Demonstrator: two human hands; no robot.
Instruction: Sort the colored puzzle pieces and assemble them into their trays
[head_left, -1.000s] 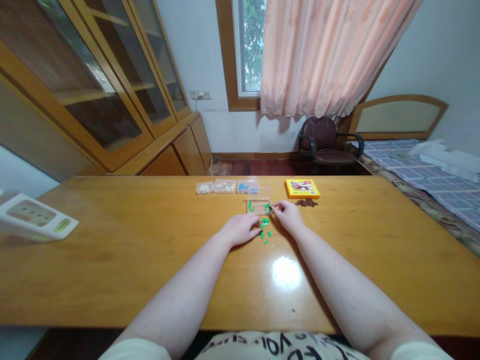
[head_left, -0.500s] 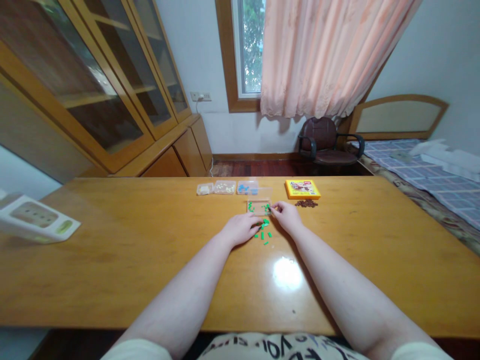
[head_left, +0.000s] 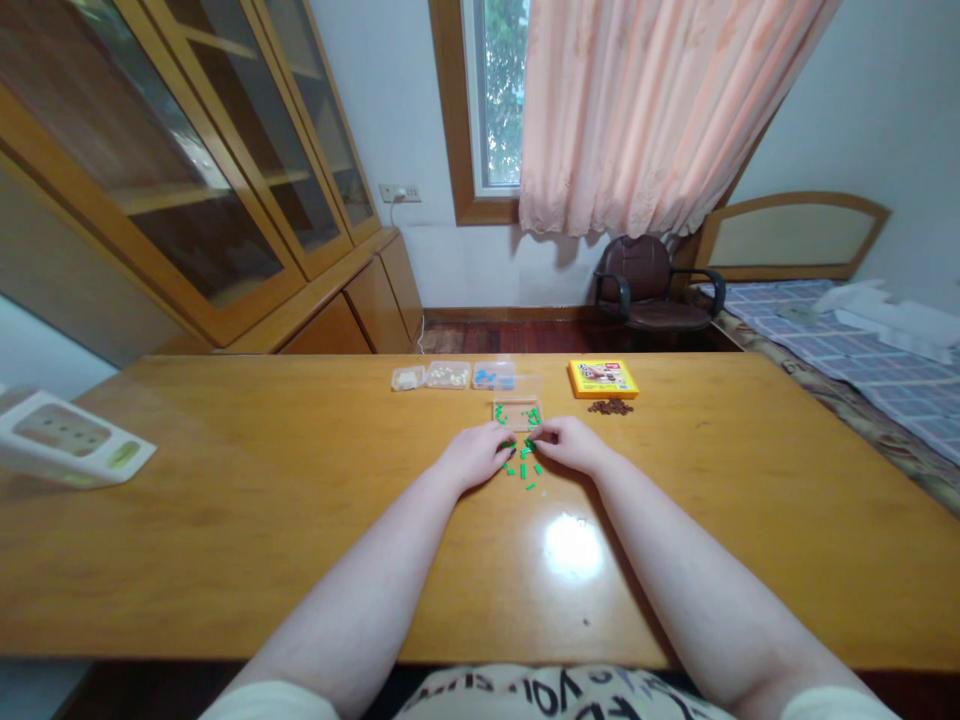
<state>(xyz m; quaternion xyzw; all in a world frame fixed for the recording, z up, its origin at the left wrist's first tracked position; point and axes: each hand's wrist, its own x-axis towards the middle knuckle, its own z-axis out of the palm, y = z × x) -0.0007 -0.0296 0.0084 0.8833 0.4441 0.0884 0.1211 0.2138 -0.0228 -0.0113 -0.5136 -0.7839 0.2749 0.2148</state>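
Since the earlier frame, your right hand has come from the right end of the clear box down to the loose green pieces on the desk, just on your side of that box. Your left hand rests beside them. Each grip has its fingers bent in close; you can't tell from here whether either pinches a piece. More green pieces lie inside the box, towards its ends. With both hands so near, a knuckle could scatter the small pieces across the smooth surface, or a loose pinch could drop one. Bumping the box might tip it.
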